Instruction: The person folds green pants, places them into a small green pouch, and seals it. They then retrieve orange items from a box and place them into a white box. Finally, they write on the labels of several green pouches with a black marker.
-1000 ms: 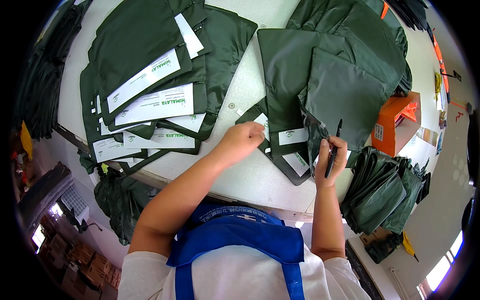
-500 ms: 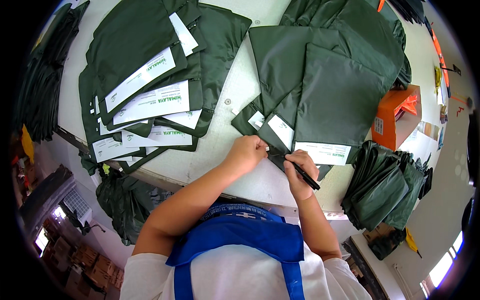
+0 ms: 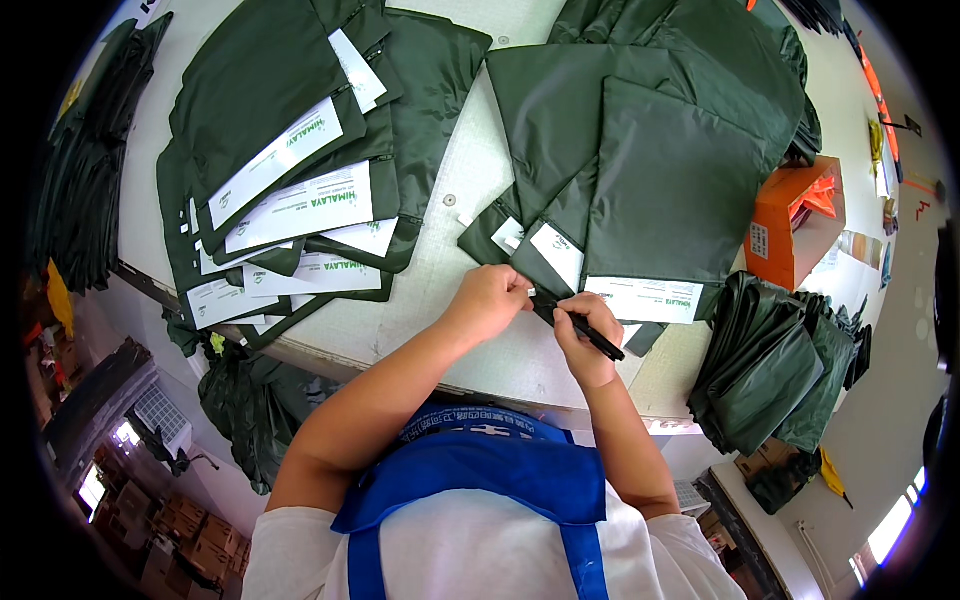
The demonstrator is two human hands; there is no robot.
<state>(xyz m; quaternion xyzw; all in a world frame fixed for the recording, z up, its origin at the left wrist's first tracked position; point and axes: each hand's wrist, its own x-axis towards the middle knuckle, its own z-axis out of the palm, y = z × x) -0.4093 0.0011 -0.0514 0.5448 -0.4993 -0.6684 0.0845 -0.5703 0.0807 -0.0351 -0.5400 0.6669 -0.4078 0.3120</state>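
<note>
My right hand is closed around a slim black pen, which slants down to the right past my fingers. My left hand pinches a small white tag near the lower corner of a dark green fabric pouch, close to the tip of the pen. Beneath and beyond my hands lies a spread of dark green pouches. White printed cards show along their near edges, such as one card just above my fingers and another card beside my right hand.
At the left, several overlapping green pouches carry white cards. An orange box with bright orange material stands at the right, above a folded green bundle. Dark folded fabric is stacked far left. The pale table's near edge runs before me.
My right hand has shifted slightly left and brought the pen's tip close to my left fingers. My left hand keeps its pinch.
</note>
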